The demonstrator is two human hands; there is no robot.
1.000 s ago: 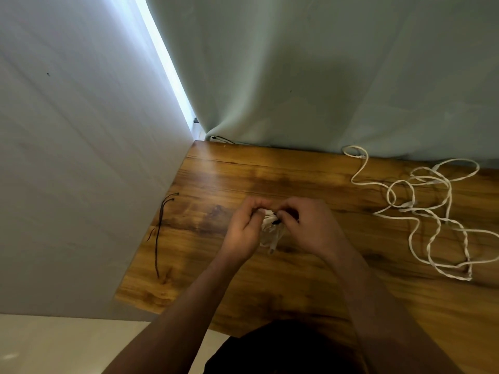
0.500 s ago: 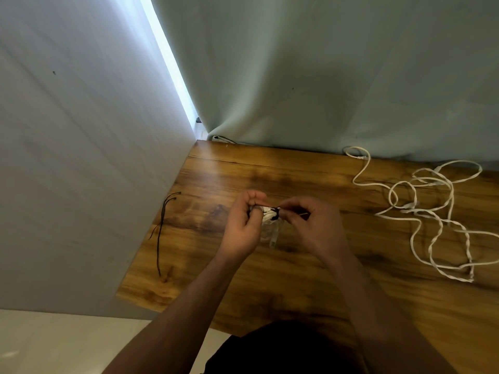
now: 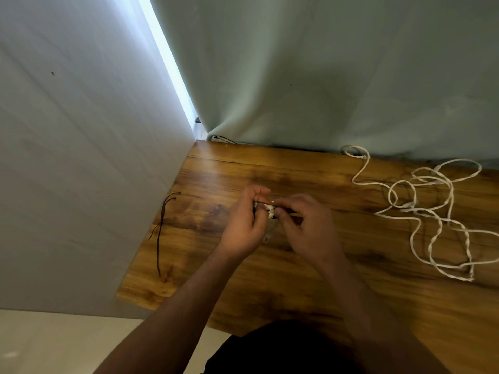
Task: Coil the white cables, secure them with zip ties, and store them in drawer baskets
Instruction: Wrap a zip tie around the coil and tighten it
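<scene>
A small coiled white cable [image 3: 270, 211] is held between both hands above the wooden table [image 3: 297, 279]. My left hand [image 3: 244, 225] grips its left side with the fingers curled. My right hand [image 3: 307, 225] pinches its right side, where a dark zip tie wraps the coil; most of the tie is hidden by my fingers. A pale connector end [image 3: 267, 236] hangs below the coil. A long loose white cable [image 3: 432, 214] lies tangled on the table at the right.
Thin black zip ties [image 3: 162, 225] lie near the table's left edge by the white wall [image 3: 81, 157]. A grey-green curtain [image 3: 324, 76] hangs behind the table. A dark cable end [image 3: 221, 138] shows at the curtain's foot. Pale floor [image 3: 54, 344] lies at lower left.
Both hands have shifted slightly apart around the coil, and my right fingers now pinch at the top right of it. The loose cable has not moved.
</scene>
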